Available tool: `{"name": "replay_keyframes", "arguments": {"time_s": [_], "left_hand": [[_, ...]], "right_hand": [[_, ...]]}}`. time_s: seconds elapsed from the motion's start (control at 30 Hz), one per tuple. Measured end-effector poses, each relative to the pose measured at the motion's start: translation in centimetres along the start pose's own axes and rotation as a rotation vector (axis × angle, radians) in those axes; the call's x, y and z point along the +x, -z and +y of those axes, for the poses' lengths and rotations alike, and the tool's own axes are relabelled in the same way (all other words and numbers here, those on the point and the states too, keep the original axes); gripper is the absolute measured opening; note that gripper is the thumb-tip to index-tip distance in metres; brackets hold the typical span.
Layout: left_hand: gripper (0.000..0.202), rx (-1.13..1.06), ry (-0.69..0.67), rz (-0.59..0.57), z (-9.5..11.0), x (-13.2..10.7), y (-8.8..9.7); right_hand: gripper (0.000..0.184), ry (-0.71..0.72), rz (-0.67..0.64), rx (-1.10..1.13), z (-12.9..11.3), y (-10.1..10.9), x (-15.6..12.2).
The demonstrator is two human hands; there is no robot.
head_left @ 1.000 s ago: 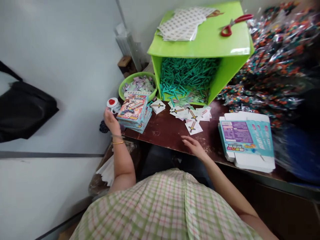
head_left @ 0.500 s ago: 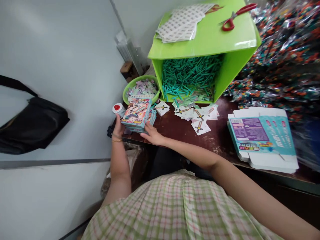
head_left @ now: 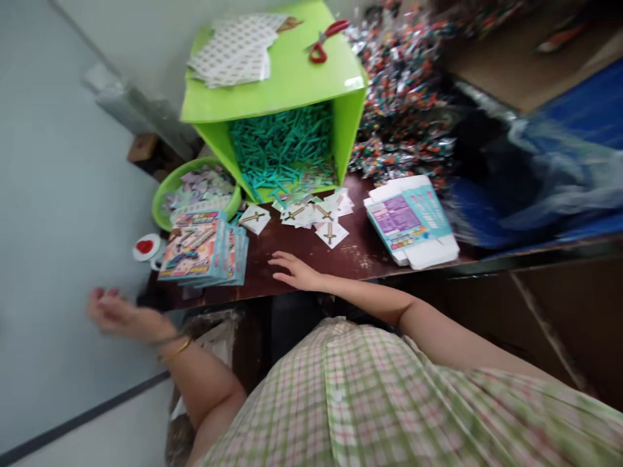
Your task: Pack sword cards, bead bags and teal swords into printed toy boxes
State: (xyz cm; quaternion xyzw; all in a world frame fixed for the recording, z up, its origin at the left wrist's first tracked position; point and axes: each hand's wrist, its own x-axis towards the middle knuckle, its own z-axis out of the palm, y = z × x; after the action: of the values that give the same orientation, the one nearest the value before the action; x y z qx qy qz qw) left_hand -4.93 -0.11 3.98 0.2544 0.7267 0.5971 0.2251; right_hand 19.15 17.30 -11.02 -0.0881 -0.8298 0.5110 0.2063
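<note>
My left hand (head_left: pixel 119 314) is in the air left of the table, blurred by motion, its fingers curled in and nothing visible in them. Over the table's front part, my right hand (head_left: pixel 296 272) holds nothing, with its fingers spread. Between the two hands, printed toy boxes (head_left: pixel 192 250) stand in a stack at the table's left end. Right of them lie a small pile of white cards (head_left: pixel 254 218) and several scattered sword cards (head_left: pixel 329 232). Flat unfolded cartons (head_left: pixel 411 220) are stacked farther right.
A green bin (head_left: pixel 272 97) on its side holds teal sticks; scissors (head_left: pixel 321 42) and printed sheets (head_left: pixel 233 52) lie on top. A green basin (head_left: pixel 163 211) of small packets and a white lidded cup (head_left: pixel 147 246) stand left. Bags of colourful pieces (head_left: pixel 403 97) are heaped right.
Both hands have left the stack of boxes. My left hand has moved off to the left, and my right hand now lies away from the boxes to their right. The view has turned right.
</note>
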Motion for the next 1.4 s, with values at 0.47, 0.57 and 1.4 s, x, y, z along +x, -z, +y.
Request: {"name": "replay_keyframes", "arguments": {"time_s": [0.47, 0.57, 1.4], "left_hand": [[0.041, 0.217, -0.030, -0.351, -7.4, -8.2, -22.6], [0.041, 0.067, 0.170, -0.672, -10.6, -8.8, -28.7], [0.039, -0.397, 0.412, -0.346, -14.7, -6.5, -27.3]], "right_hand": [[0.058, -0.798, 0.587, -0.825, 8.4, 16.6, -17.1], [0.056, -0.738, 0.698, -0.771, 7.2, 15.1, -17.1], [0.067, -0.454, 0.619, -0.163, 8.4, 11.1, -12.5]]}}
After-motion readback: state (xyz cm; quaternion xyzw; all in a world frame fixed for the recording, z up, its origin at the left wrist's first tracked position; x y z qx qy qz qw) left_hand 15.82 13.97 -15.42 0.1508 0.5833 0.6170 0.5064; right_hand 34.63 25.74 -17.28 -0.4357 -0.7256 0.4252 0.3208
